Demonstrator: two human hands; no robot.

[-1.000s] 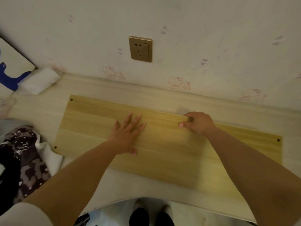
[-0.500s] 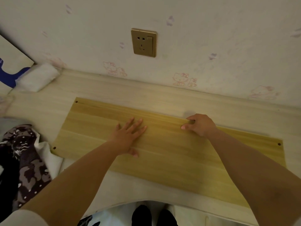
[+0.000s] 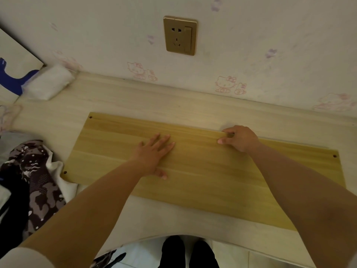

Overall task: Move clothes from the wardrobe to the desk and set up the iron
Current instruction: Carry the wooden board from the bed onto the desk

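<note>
One wooden board (image 3: 202, 171) on the desk (image 3: 135, 97): left hand (image 3: 152, 153) flat upon it, fingers spread; right hand (image 3: 239, 138) curled over its far edge; one clothes pile (image 3: 32, 180) well left of both.

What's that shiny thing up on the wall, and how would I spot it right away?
Start from the yellow wooden board lying on the pale desk, then look straight up the cartoon-cat wallpaper. The wall socket sits there: a square gold plate with plug holes and a switch, the only metallic thing on that wall.
</note>
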